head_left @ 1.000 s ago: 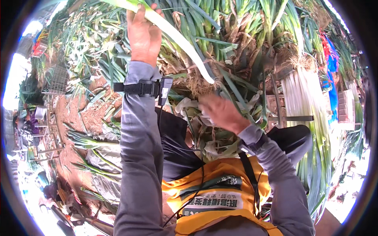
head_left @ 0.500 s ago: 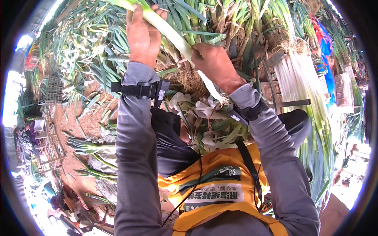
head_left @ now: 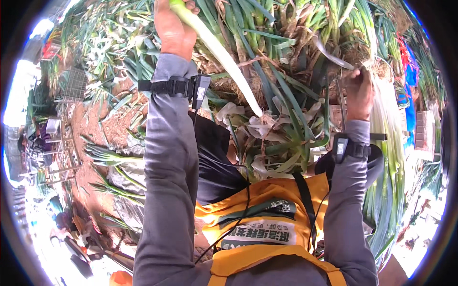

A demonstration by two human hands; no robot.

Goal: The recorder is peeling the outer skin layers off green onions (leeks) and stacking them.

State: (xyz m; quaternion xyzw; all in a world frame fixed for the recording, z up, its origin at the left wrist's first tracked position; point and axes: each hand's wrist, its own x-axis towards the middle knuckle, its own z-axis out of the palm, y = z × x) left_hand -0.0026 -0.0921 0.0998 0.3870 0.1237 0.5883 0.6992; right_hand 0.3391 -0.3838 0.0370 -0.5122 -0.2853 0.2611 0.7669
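My left hand [head_left: 174, 28], at the upper left, is wrapped round the upper part of a long green onion [head_left: 224, 55]. Its bare white shank slants down to the right, ending in a small tuft of roots. Off to the right, my right hand [head_left: 360, 93] is somewhat blurred, its fingers closed at one end of a pale peeled skin strip [head_left: 331, 55]. Just beside that hand lies a bundle of cleaned green onions [head_left: 386, 112], white shanks and roots toward the far end, green leaves toward me.
Unpeeled green onions [head_left: 267, 35] with dry leaves are heaped across the far side. Peeled scraps [head_left: 248, 126] lie between my knees. A metal bar frame [head_left: 365, 137] stands by the bundle. Loose green onions [head_left: 112, 159] rest on the soil at left.
My right hand has left the green onion and swung right with a peeled strip. The onion, still in my left hand, now hangs more steeply, its shank stripped white.
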